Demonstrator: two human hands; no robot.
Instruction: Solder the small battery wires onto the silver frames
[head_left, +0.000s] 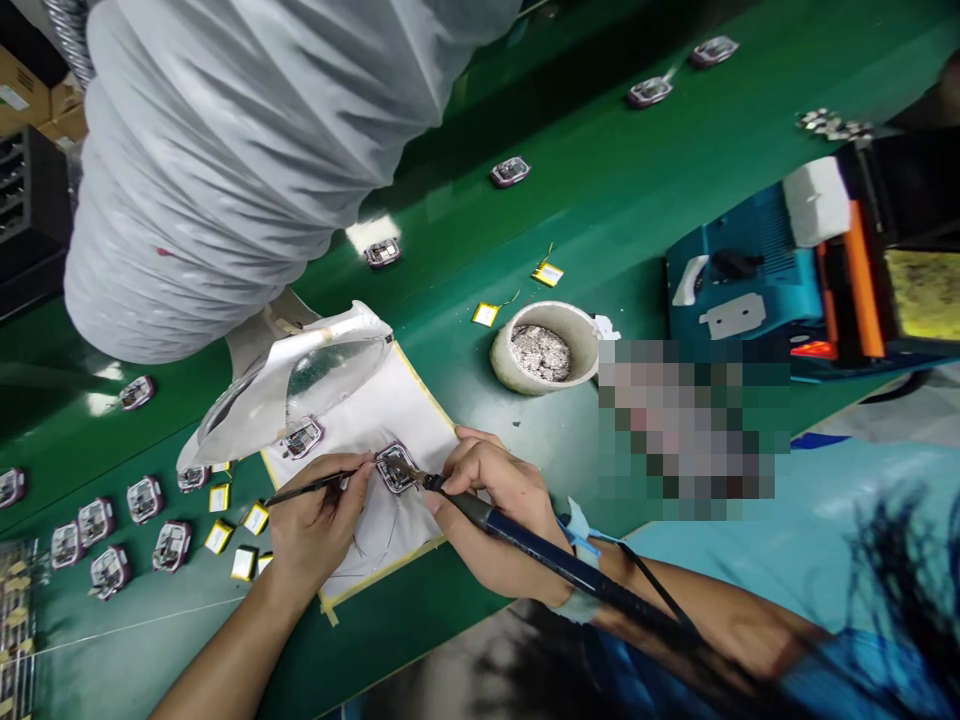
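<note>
A small open device with a purple rim and exposed circuitry lies on a white sheet edged with yellow tape. My left hand is closed on dark tweezers, whose tip reaches the device's left edge. In my right hand is a soldering iron, its tip at the device's right side. A second open device rests on the sheet above my left hand, beside a clear magnifier lens with a white frame.
A pale bowl of silvery bits stands beyond my right hand. Yellow-edged batteries and several devices lie at left. A wide grey hose hangs above. At right is a teal machine, near a pixelated patch.
</note>
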